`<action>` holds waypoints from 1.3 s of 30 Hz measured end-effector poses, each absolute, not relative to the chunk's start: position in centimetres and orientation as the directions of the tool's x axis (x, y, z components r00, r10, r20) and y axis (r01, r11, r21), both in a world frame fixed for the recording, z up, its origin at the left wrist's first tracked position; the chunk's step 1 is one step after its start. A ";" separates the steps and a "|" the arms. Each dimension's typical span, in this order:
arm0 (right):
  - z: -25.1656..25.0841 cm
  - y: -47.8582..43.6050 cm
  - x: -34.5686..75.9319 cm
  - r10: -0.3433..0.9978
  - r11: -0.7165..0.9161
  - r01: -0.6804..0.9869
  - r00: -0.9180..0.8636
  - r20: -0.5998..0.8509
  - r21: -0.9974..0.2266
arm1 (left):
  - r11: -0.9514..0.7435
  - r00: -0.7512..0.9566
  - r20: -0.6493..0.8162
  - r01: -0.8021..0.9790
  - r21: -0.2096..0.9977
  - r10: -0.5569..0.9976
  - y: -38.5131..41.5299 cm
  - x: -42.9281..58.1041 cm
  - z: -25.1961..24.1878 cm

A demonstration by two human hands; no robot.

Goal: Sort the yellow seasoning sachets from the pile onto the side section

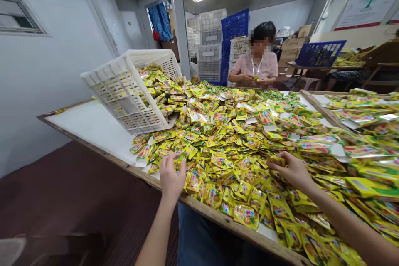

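Observation:
My left hand (pixel 172 174) hovers at the table's near edge, thumb and fingers apart, with nothing plainly held. Just beyond it lie small yellow printed sachets (pixel 193 178) in a thick spread. Over the heap to the right, my right hand (pixel 293 169) pinches a yellow sachet (pixel 278 161) between thumb and fingers; part of it is hidden. Flat yellow-and-green cardboard boxes (pixel 215 117) are mixed into the pile, some with white flaps open. A white plastic crate (pixel 129 104) lies tipped on its side at the left, with boxes spilling from its mouth.
A wooden rim (pixel 215 215) edges the white table (pixel 96 118). Across the pile sits a person (pixel 257 66) holding something small and yellow. Stacked white crates (pixel 210 52) and a blue crate (pixel 235 25) stand behind. A wooden divider (pixel 324 108) crosses at right.

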State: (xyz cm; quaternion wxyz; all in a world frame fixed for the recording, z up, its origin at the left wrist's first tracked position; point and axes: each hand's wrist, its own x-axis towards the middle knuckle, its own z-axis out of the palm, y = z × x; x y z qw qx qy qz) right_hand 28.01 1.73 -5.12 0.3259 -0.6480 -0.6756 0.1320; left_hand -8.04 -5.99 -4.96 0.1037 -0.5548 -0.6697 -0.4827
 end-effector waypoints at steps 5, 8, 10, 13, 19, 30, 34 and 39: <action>-3.4 -1.3 27.2 0.959 0.160 0.656 0.072 0.273 -0.737 | -0.059 -0.254 0.535 0.864 0.500 0.806 0.1 -9.6 -3.2; -2.2 -3.6 25.8 0.967 0.168 0.597 0.057 0.250 -0.784 | -0.037 -0.192 0.417 0.875 0.483 0.888 5.6 -8.1 -2.5; -1.7 -5.1 25.1 0.980 0.142 0.538 0.045 0.196 -0.831 | 0.027 -0.222 0.340 0.869 0.494 0.914 8.9 -7.5 -2.4; -1.7 -6.8 24.5 0.996 0.046 0.400 0.053 0.073 -0.915 | 0.109 -0.270 0.237 0.841 0.530 0.933 12.0 -7.4 -2.7; -2.6 -6.7 24.1 0.997 -0.046 0.199 0.076 -0.032 -0.979 | -0.016 -0.189 0.248 0.764 0.645 0.950 12.2 -7.3 -2.6; -3.3 -4.1 16.3 0.999 -0.049 -0.307 -0.013 -0.048 -0.950 | -0.272 0.030 0.271 0.064 0.960 0.962 -4.5 2.6 -3.4; -4.0 -5.8 14.9 0.996 -0.085 -0.321 -0.066 -0.068 -0.943 | -0.175 -0.132 0.165 -0.064 0.982 0.977 -7.1 4.4 -5.7; -3.9 -7.1 16.6 0.995 -0.079 -0.106 -0.070 -0.072 -0.991 | -0.260 0.026 0.267 0.336 0.905 0.963 -7.8 1.9 -5.1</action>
